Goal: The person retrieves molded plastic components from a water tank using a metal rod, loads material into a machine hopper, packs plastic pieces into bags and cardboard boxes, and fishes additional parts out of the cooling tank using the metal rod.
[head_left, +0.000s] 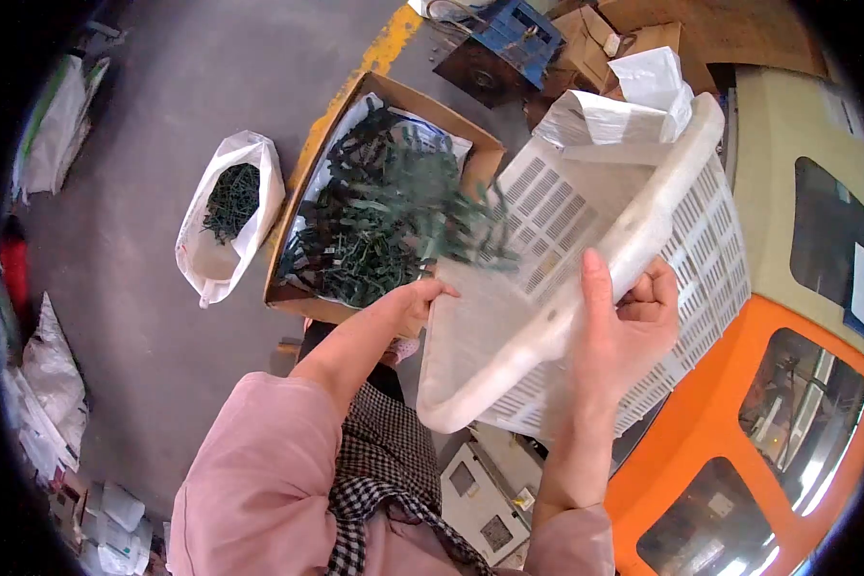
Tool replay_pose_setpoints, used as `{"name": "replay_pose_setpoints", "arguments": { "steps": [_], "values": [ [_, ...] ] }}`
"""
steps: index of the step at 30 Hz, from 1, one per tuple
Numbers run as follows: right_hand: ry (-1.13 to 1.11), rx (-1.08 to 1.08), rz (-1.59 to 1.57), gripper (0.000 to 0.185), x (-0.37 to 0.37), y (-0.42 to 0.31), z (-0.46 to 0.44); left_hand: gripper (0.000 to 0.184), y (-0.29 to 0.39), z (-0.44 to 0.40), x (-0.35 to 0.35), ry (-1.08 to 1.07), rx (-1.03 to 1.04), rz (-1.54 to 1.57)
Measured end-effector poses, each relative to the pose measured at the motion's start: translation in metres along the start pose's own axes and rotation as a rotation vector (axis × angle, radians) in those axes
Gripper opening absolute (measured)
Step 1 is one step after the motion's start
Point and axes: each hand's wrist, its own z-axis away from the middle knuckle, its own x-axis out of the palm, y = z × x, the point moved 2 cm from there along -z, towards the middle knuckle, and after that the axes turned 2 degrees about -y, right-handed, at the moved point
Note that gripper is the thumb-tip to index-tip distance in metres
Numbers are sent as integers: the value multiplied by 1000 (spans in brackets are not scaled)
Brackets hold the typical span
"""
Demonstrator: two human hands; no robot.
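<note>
A white slotted plastic basket is tilted to the left in both my hands. My left hand has its fingers closed on the basket's near left rim. On the right, my right hand grips the long rim, its thumb lying along the inside. Dark green strip-like pieces fall, blurred, past the basket's lower edge onto a heap in a cardboard box. White lining sheets show around the heap. What the pieces are exactly, I cannot tell.
Left of the box stands a white bag with more dark green pieces. A blue machine sits at the back, beside cardboard boxes and white sheeting. An orange and beige machine borders the right side. Bags line the far left.
</note>
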Motion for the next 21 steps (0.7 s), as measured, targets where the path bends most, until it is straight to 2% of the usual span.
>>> {"name": "replay_pose_setpoints", "arguments": {
  "steps": [4, 6, 8, 9, 10, 12, 13, 15, 16, 18, 19, 21],
  "values": [
    [24, -13, 17, 27, -1, -12, -3, 23, 12, 1, 18, -60, -38, 3],
    [59, 14, 71, 27, -11, -20, -6, 29, 9, 13, 27, -84, 101, 6],
    [37, 39, 135, 32, -27, -22, 0, 34, 0, 23, 35, -49, 117, -16],
    [102, 17, 85, 32, -39, -16, 3, 38, 0, 26, 41, -24, 146, -41],
    [119, -7, 82, 32, -58, -13, 6, 38, -3, 29, 47, -30, 135, -53],
    [226, -43, -45, 30, -107, -3, 12, 54, -18, 36, 58, -28, 237, 38],
    [265, -30, -31, 30, -131, 2, 17, 54, -25, 42, 66, -30, 205, 10],
    [419, 86, -94, 30, -181, 19, 37, 59, -33, 52, 81, -36, 316, -1],
    [470, 96, -92, 30, -202, 32, 50, 59, -37, 48, 83, -35, 286, -44],
    [551, 162, 156, 30, -244, 63, 91, 61, -41, 41, 83, -50, 419, -6],
    [515, 204, 282, 31, -266, 82, 118, 62, -41, 46, 88, -17, 425, -61],
    [663, 280, 216, 37, -292, 105, 154, 66, -39, 69, 131, 117, 371, -204]
  ]
}}
